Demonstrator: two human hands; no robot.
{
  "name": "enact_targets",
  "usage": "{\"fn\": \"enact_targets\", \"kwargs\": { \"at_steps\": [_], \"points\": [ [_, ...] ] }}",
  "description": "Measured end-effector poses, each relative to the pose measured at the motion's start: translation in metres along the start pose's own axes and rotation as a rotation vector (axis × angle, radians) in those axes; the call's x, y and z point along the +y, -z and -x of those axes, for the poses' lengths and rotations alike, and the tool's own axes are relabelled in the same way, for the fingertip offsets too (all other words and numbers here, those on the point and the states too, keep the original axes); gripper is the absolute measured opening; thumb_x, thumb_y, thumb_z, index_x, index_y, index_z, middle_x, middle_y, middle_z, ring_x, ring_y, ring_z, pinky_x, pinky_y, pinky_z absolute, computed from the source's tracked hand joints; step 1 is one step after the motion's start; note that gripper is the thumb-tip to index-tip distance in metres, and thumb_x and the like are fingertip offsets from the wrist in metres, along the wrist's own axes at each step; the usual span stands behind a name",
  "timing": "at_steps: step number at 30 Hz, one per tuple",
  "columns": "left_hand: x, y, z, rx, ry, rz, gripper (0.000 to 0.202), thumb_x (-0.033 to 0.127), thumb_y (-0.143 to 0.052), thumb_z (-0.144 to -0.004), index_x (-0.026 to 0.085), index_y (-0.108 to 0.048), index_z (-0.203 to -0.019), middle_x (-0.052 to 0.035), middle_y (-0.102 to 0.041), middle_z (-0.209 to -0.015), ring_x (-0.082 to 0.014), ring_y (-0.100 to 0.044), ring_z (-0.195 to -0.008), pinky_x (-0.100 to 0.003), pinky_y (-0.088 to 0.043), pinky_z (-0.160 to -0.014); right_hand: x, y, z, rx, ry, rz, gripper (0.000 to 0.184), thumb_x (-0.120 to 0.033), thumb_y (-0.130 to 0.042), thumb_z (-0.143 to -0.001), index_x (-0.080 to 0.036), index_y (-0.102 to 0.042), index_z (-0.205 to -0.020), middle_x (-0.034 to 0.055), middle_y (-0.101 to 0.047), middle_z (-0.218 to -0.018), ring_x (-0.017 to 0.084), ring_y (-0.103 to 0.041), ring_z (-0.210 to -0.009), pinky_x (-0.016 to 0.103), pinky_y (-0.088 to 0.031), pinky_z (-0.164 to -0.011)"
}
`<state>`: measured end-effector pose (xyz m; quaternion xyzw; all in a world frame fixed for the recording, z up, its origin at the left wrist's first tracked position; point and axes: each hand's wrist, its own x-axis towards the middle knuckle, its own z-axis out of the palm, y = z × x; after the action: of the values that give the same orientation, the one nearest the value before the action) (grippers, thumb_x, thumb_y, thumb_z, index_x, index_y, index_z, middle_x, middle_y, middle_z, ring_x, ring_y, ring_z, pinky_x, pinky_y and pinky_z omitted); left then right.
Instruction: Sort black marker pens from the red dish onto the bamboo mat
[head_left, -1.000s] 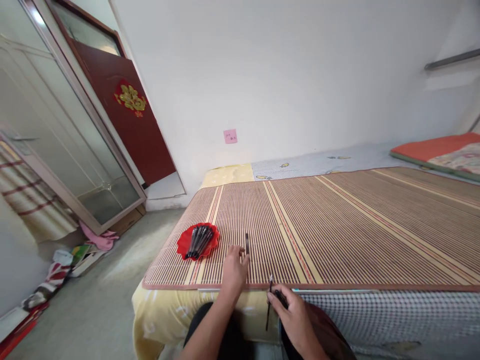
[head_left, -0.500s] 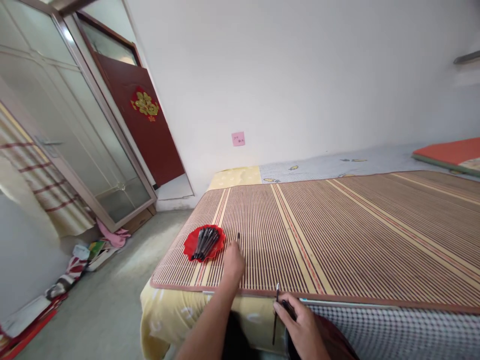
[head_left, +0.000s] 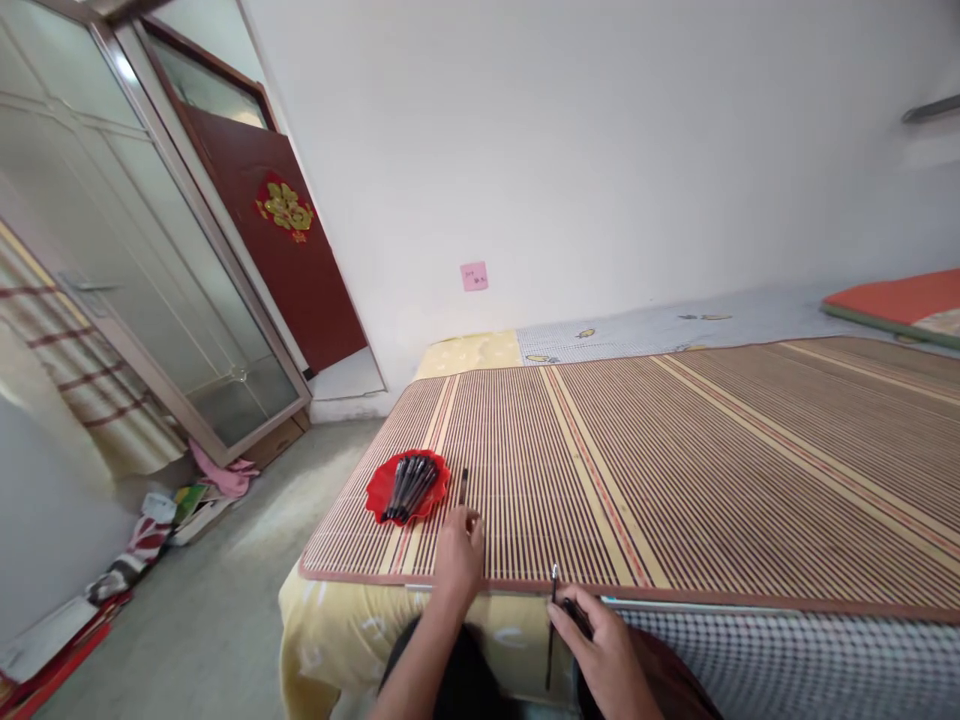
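Pinching a thin black pen (head_left: 550,655), the right hand (head_left: 604,650) is holding its grip narrow around the barrel, thumb against the fingers. The pen is standing nearly upright against the near edge of the bed (head_left: 337,620), with its tip reaching just above the border of the bamboo mat (head_left: 675,450). A second dark piece (head_left: 577,612) is showing between the same fingers; what it is cannot be told.

On the mat's near left corner, a red dish (head_left: 375,492) with a wavy rim is carrying a bundle of black pens (head_left: 409,482), all lying side by side and pointing away from the person.

Just to the right of the dish, a loose black pen (head_left: 463,485) is lying flat on the mat. The left hand (head_left: 459,550) is resting palm down behind it, forearm reaching in from below, fingers loosely bent and gripping nothing. Its fingertips are pointing at the pen's near end, and whether they are touching it cannot be told.
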<state>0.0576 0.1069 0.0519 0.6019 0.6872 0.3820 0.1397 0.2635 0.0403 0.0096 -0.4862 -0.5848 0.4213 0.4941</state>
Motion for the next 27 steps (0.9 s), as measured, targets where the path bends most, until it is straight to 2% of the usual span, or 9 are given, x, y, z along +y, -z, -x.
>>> {"fn": "enact_targets", "kwargs": {
  "at_steps": [2, 4, 7, 9, 13, 17, 22, 25, 27],
  "points": [
    [0.001, -0.004, 0.027, -0.025, -0.006, 0.093, 0.015, 0.023, -0.052, -0.091, 0.018, -0.066, -0.088, -0.0052, -0.068, -0.079, -0.0204, -0.065, -0.075, -0.029, -0.049, -0.071, 0.000, 0.000, 0.000, -0.018, -0.010, -0.004, 0.037, -0.056, -0.062, -0.084, -0.020, -0.065, -0.075, 0.0033, -0.066, -0.070, 0.022, -0.062, -0.069, 0.029, -0.050, -0.066],
    [0.004, -0.008, 0.052, -0.049, 0.000, 0.199, 0.021, 0.032, -0.052, -0.093, 0.018, -0.067, -0.087, -0.0038, -0.067, -0.073, -0.0194, -0.064, -0.070, -0.027, -0.048, -0.065, -0.002, -0.001, -0.001, -0.023, -0.020, -0.009, 0.037, -0.056, -0.062, -0.084, -0.020, -0.065, -0.076, 0.0035, -0.067, -0.072, 0.023, -0.063, -0.071, 0.029, -0.050, -0.068],
    [0.017, -0.011, 0.078, -0.185, 0.037, 0.507, 0.029, 0.044, -0.059, -0.091, 0.017, -0.071, -0.093, -0.0052, -0.071, -0.080, -0.0184, -0.063, -0.070, -0.027, -0.049, -0.064, -0.006, -0.003, -0.002, -0.041, -0.018, -0.025, 0.038, -0.056, -0.061, -0.086, -0.019, -0.066, -0.080, 0.0053, -0.070, -0.078, 0.024, -0.065, -0.078, 0.030, -0.050, -0.072],
    [0.026, -0.010, 0.084, -0.274, 0.068, 0.688, 0.031, 0.045, -0.067, -0.087, 0.017, -0.074, -0.099, -0.0072, -0.074, -0.089, -0.0186, -0.064, -0.073, -0.028, -0.050, -0.068, -0.010, -0.006, -0.003, -0.058, 0.007, -0.035, 0.039, -0.056, -0.059, -0.088, -0.019, -0.066, -0.080, 0.0055, -0.070, -0.079, 0.024, -0.064, -0.080, 0.030, -0.049, -0.073],
    [0.038, -0.006, 0.081, -0.230, 0.106, 0.755, 0.037, 0.044, -0.072, -0.082, 0.017, -0.076, -0.106, -0.0090, -0.075, -0.096, -0.0215, -0.066, -0.083, -0.032, -0.053, -0.077, -0.021, -0.013, -0.008, -0.074, 0.057, 0.000, 0.037, -0.054, -0.058, -0.091, -0.019, -0.063, -0.079, 0.0015, -0.063, -0.072, 0.020, -0.059, -0.072, 0.028, -0.045, -0.066],
    [0.037, -0.006, 0.069, -0.155, 0.104, 0.769, 0.038, 0.046, -0.072, -0.082, 0.016, -0.077, -0.106, -0.0099, -0.075, -0.098, -0.0229, -0.066, -0.087, -0.034, -0.053, -0.080, -0.033, -0.017, -0.016, -0.114, 0.099, 0.051, 0.034, -0.051, -0.058, -0.092, -0.019, -0.063, -0.079, 0.0001, -0.061, -0.071, 0.018, -0.056, -0.069, 0.027, -0.041, -0.064],
    [0.035, -0.011, 0.056, -0.093, 0.151, 0.875, 0.036, 0.046, -0.077, -0.075, 0.015, -0.077, -0.094, -0.0066, -0.073, -0.084, -0.0206, -0.064, -0.078, -0.031, -0.051, -0.072, -0.046, -0.019, -0.032, -0.193, 0.080, 0.098, 0.029, -0.046, -0.061, -0.089, -0.019, -0.063, -0.079, 0.0014, -0.065, -0.074, 0.020, -0.060, -0.074, 0.028, -0.043, -0.067],
    [0.034, -0.014, 0.050, -0.103, 0.174, 0.913, 0.033, 0.047, -0.075, -0.077, 0.015, -0.074, -0.084, -0.0029, -0.068, -0.074, -0.0174, -0.061, -0.070, -0.027, -0.047, -0.064, -0.050, -0.023, -0.041, -0.241, 0.074, 0.093, 0.026, -0.045, -0.061, -0.088, -0.020, -0.065, -0.082, 0.0034, -0.069, -0.080, 0.023, -0.064, -0.081, 0.030, -0.045, -0.071],
    [0.030, -0.015, 0.047, -0.092, 0.182, 0.899, 0.034, 0.049, -0.071, -0.080, 0.015, -0.072, -0.081, -0.0016, -0.066, -0.070, -0.0167, -0.059, -0.065, -0.026, -0.046, -0.060, -0.050, -0.027, -0.050, -0.252, 0.073, 0.099, 0.026, -0.044, -0.060, -0.087, -0.020, -0.064, -0.080, 0.0034, -0.068, -0.078, 0.023, -0.064, -0.078, 0.030, -0.045, -0.069]
  ]
}}
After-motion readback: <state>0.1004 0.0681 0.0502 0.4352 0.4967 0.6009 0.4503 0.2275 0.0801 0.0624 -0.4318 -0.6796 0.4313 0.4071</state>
